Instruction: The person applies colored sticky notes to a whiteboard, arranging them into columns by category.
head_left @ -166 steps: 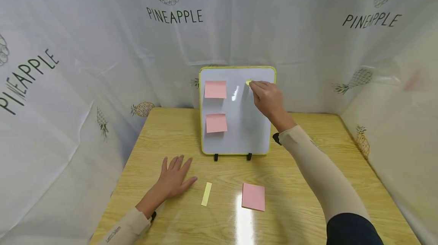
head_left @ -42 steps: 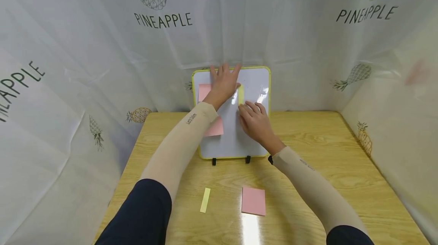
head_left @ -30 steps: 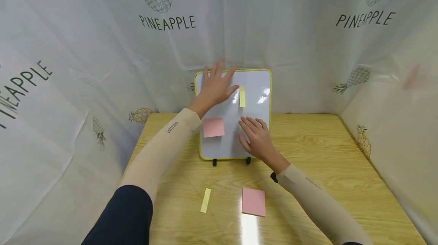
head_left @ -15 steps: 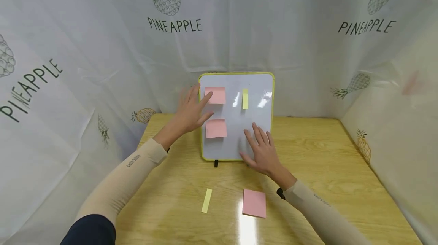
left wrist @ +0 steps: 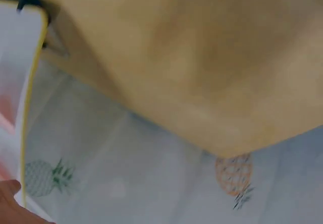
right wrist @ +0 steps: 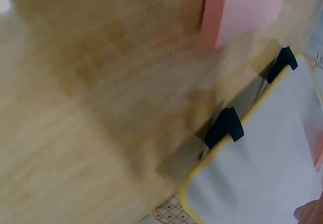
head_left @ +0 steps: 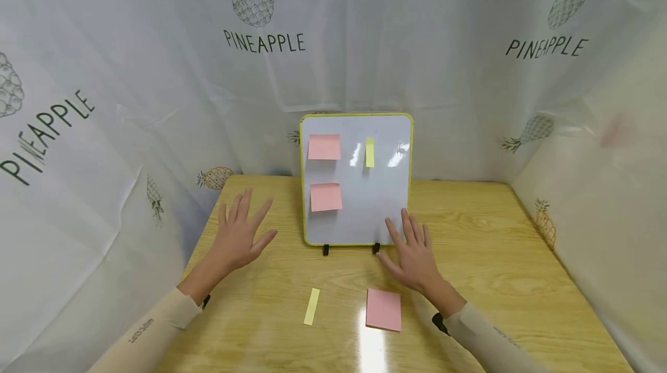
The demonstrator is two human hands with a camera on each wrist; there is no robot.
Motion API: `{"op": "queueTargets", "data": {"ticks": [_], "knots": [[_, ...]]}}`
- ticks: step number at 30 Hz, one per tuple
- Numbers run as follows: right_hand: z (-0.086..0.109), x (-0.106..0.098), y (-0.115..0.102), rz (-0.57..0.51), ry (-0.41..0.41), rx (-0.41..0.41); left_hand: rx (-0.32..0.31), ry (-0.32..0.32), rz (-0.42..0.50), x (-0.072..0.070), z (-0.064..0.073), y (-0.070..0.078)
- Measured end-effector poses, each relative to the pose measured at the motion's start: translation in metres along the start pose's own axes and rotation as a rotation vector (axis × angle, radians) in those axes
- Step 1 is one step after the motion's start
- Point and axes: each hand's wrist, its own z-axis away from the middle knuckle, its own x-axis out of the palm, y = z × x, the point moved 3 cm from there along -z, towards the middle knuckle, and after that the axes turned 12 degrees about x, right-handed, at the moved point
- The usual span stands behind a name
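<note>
My left hand (head_left: 237, 240) is spread over the table's left side, left of the whiteboard, holding nothing. With fingers extended and nothing in it, my right hand (head_left: 414, 257) is in front of the whiteboard's lower right corner. The yellow-rimmed whiteboard (head_left: 359, 216) stands upright and carries an upper pink sticky note (head_left: 324, 147), a lower pink sticky note (head_left: 326, 197) and a narrow yellow sticky strip (head_left: 369, 152) at upper right. On the table lie another yellow strip (head_left: 311, 306) and a pink sticky note pad (head_left: 383, 310); the right wrist view shows the pad's thickness (right wrist: 214, 12).
Black stand feet (head_left: 326, 249) hold the board's lower edge. A white pineapple-print sheet (head_left: 443, 72) hangs behind and beside the wooden table (head_left: 469, 228).
Both hands have come off the board area where the yellow strip was pressed. The left moved down and left, the right down and slightly right; the strip stays on the board.
</note>
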Motion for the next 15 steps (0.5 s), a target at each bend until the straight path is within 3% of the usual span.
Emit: {"op": "queueTargets", "data": {"ticks": [6, 15], "knots": [[0.020, 0.005, 0.005, -0.030, 0.018, 0.049, 0.008, -0.018, -0.023, 0.028, 0.043, 0.012], [0.041, 0.009, -0.009, -0.063, -0.011, 0.048, -0.061, -0.051, -0.016, 0.041, 0.068, 0.024]]}}
